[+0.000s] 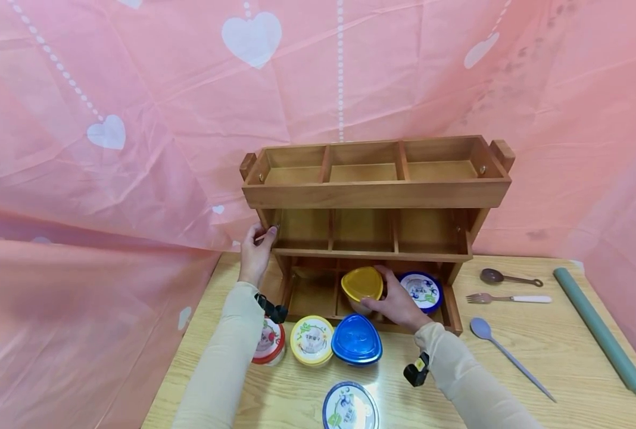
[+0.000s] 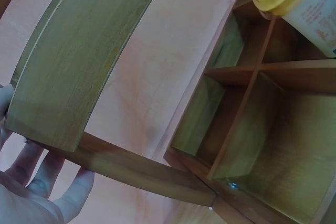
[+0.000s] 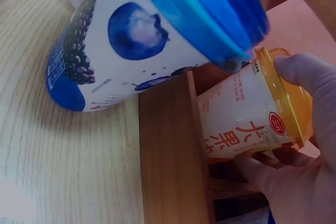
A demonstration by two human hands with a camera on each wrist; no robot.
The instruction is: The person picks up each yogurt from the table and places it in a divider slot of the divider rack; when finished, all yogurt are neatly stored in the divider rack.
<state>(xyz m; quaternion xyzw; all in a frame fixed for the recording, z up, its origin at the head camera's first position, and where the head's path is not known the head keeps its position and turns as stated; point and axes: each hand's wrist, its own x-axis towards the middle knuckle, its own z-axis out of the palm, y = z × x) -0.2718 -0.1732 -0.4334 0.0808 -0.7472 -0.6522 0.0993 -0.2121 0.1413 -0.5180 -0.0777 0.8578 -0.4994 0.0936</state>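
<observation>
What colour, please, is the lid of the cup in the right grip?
The lid is yellow; it shows best in the head view.

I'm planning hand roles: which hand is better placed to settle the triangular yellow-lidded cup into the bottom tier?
Probably the right hand: it grips that cup at the bottom tier, while the left hand holds the rack's left side.

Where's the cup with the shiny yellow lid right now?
In the head view, the shiny yellow-lidded cup is in the right hand, at the middle of the bottom tier of the wooden rack, just left of the blue-rimmed tub there.
</observation>
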